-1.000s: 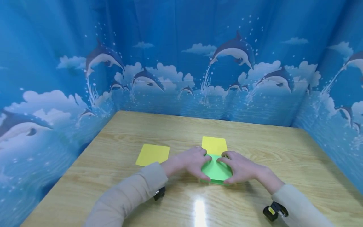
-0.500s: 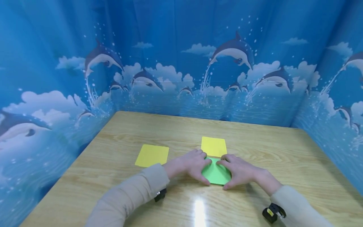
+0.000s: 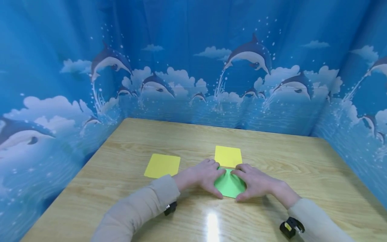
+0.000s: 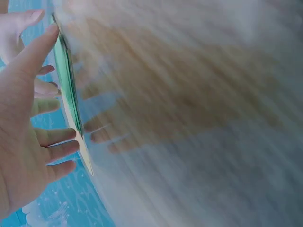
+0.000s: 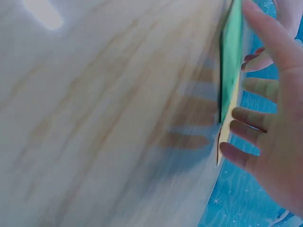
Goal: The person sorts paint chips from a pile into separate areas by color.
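A green sheet of paper (image 3: 230, 186), seemingly folded, lies on the table between two hands. My left hand (image 3: 207, 176) is at its left side, with the thumb at the near left corner and the index fingertip on its upper part. Mirroring that, my right hand (image 3: 256, 182) touches the right side with its thumb near the front corner. In the left wrist view the thumb reaches the thin, layered green edge (image 4: 67, 75), while the other fingers are spread and fairly straight. The right wrist view shows similarly extended fingers beside the green paper (image 5: 231, 56).
Just behind the green paper lies a yellow square sheet (image 3: 228, 156). Another yellow sheet (image 3: 162, 166) is farther left, beyond the left forearm. A blue dolphin-print curtain (image 3: 187, 60) surrounds the wooden table (image 3: 169, 134) at the back and sides.
The green paper and both hands have shifted slightly toward the person, showing more of the yellow sheet behind. The darker strip at the green paper's near edge is no longer visible.
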`<move>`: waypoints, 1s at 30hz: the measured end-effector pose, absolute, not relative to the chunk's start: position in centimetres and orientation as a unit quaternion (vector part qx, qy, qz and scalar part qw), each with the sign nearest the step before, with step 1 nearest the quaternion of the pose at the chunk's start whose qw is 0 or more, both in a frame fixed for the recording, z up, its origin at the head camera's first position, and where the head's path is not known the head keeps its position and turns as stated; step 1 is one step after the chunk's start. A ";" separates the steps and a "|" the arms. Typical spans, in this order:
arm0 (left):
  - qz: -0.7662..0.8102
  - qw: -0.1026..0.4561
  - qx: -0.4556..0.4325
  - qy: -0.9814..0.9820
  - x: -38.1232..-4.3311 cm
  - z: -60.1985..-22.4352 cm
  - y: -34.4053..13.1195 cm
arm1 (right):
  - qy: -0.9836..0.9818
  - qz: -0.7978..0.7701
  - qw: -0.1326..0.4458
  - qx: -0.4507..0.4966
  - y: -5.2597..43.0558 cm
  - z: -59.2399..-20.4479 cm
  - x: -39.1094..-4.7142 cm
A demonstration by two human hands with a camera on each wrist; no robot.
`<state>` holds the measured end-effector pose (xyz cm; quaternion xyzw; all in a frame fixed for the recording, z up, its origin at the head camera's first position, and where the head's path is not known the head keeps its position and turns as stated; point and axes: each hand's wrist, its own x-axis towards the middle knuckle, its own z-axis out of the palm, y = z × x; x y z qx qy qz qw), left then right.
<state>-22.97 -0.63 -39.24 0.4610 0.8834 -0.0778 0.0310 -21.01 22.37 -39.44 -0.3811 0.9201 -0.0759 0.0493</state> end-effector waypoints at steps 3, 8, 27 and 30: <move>-0.059 0.028 0.450 0.891 -23.2 -38.8 -1.5 | 0.916 -0.074 0.007 -0.394 21.8 -39.0 -21.5; -0.038 0.017 0.418 0.907 -24.1 -37.8 -4.3 | 0.911 -0.050 -0.067 -0.403 20.3 -37.9 -22.6; 0.047 0.042 0.312 0.948 -25.7 -37.8 -17.9 | 0.911 -0.053 -0.060 -0.405 10.7 -36.1 -25.4; 0.047 0.047 0.301 0.951 -25.5 -37.9 -19.2 | 0.909 -0.061 -0.039 -0.410 9.0 -36.2 -25.7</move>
